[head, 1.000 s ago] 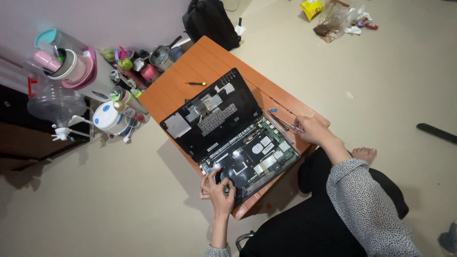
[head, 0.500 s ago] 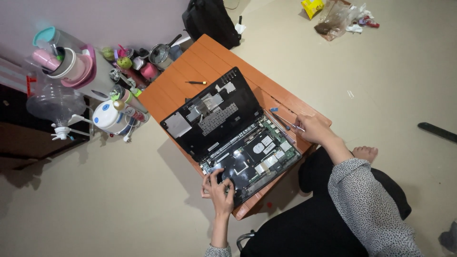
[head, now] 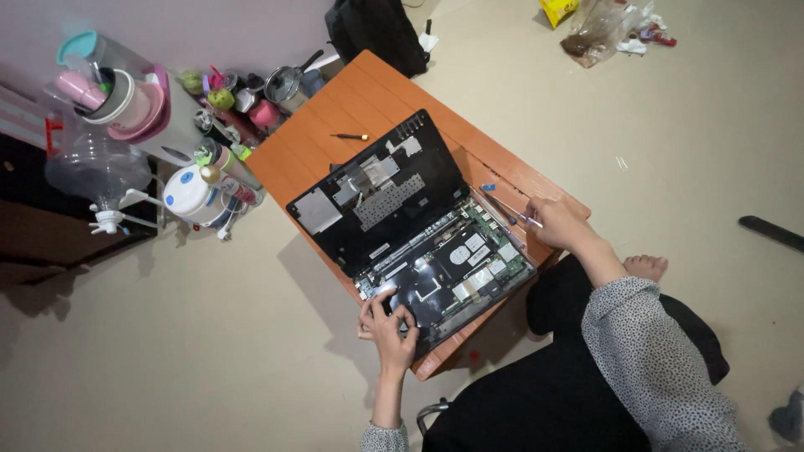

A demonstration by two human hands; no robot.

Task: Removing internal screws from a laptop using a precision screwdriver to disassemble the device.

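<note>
An opened black laptop (head: pixel 419 226) lies on a low orange table (head: pixel 335 117), its cover flipped back and its circuit boards showing. My left hand (head: pixel 387 322) rests on the near left corner of the laptop's base, fingers curled on the edge. My right hand (head: pixel 559 224) lies on the table at the laptop's right side and holds a thin screwdriver (head: pixel 511 209) whose tip points toward the back. A blue-tipped tool (head: pixel 488 189) lies beside it. A small black screwdriver (head: pixel 350 136) lies further back on the table.
Left of the table stand a white jug (head: pixel 193 194), cups, pots (head: pixel 285 84) and a clear water bottle (head: pixel 96 172). A black bag (head: pixel 377 29) sits behind the table. Plastic bags (head: pixel 599 29) lie on the floor at top right. My bare foot (head: pixel 646 268) is beside the table.
My left hand has shifted slightly along the laptop's near corner. My right hand with the thin screwdriver has barely moved.
</note>
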